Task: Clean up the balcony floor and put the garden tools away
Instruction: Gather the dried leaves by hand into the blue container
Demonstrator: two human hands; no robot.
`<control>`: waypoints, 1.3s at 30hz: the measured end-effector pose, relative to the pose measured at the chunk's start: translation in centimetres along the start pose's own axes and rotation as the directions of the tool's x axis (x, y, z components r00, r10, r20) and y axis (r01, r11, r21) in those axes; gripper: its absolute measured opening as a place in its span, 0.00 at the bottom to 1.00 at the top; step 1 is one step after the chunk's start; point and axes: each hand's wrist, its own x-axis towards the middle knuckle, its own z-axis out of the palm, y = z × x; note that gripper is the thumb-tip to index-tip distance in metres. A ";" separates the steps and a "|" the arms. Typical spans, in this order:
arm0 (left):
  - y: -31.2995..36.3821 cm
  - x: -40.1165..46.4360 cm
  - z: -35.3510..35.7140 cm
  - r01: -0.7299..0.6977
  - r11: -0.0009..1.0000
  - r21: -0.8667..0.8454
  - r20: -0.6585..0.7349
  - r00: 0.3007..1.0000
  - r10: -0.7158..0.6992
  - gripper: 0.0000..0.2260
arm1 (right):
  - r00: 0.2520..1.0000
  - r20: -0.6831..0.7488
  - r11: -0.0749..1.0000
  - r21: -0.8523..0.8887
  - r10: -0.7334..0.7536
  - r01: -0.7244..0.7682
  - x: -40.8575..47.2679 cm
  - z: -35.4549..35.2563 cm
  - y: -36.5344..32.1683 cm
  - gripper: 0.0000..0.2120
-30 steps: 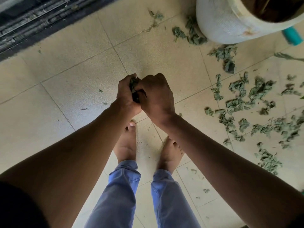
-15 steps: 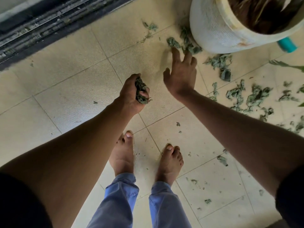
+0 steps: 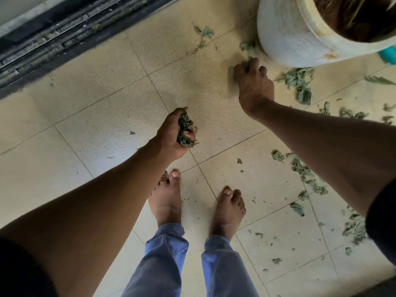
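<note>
My left hand (image 3: 174,131) grips a bunch of dry green leaves (image 3: 185,130) above the beige floor tiles (image 3: 102,116), in front of my bare feet. My right hand (image 3: 254,84) is down on the floor beside the base of the white pot (image 3: 287,37), its fingers curled round a few loose leaves (image 3: 246,62). More leaves (image 3: 296,79) lie scattered to the right of that hand, and others (image 3: 308,181) trail down the right side of the floor.
A dark sliding-door track (image 3: 64,39) runs along the top left. A teal object (image 3: 389,54) pokes out behind the pot at the right edge. My feet (image 3: 166,202) stand near the middle. A few small leaf bits (image 3: 204,32) lie left of the pot.
A second ago both hands were together on the leaf bunch. My right hand has since let go, reached toward the pot and come down on the leaves at its base. The left keeps the bunch.
</note>
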 end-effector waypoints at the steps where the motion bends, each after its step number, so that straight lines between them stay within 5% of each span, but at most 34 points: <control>1: -0.2 0.0 -0.1 0.004 1.000 -0.005 0.001 1.000 -0.004 0.10 | 1.000 -0.011 1.000 -0.005 -0.016 0.016 -0.6 0.4 0.0 0.31; 5: -1.4 -0.5 -0.2 0.022 0.999 -0.033 -0.003 1.000 -0.022 0.10 | 0.999 -0.036 0.996 0.090 -0.024 0.027 -3.0 2.3 0.5 0.23; 8: -2.1 -1.4 0.0 0.022 0.997 -0.068 -0.005 1.000 -0.023 0.08 | 0.994 -0.015 0.934 0.344 0.104 -0.092 -4.5 2.8 0.3 0.16; 12: -2.8 -2.7 -0.1 0.009 0.993 -0.118 -0.034 0.999 -0.013 0.03 | 0.994 -0.004 0.693 0.718 0.105 -0.070 -7.7 -0.3 -1.9 0.08; 15: -3.0 -3.8 -0.6 -0.019 0.992 -0.125 -0.081 0.997 0.009 0.04 | 0.993 0.115 0.375 0.921 -0.004 -0.105 -11.8 -5.6 -4.4 0.04; 23: -2.9 -9.6 -1.2 -0.028 1.000 0.014 -0.038 0.999 0.028 0.19 | 0.900 0.260 -0.053 0.954 -0.351 -0.297 -20.1 -16.2 -7.7 0.08; 31: -2.7 -14.7 -0.7 -0.099 0.988 -0.115 0.077 0.991 0.108 0.16 | 0.917 0.315 0.080 0.949 -0.246 -0.304 -21.3 -16.9 -10.3 0.07; 39: -4.2 -20.3 -0.8 -0.201 0.937 -0.285 0.071 0.971 0.229 0.13 | 0.978 -0.016 0.405 0.909 -0.206 0.100 -23.1 -18.2 -13.7 0.13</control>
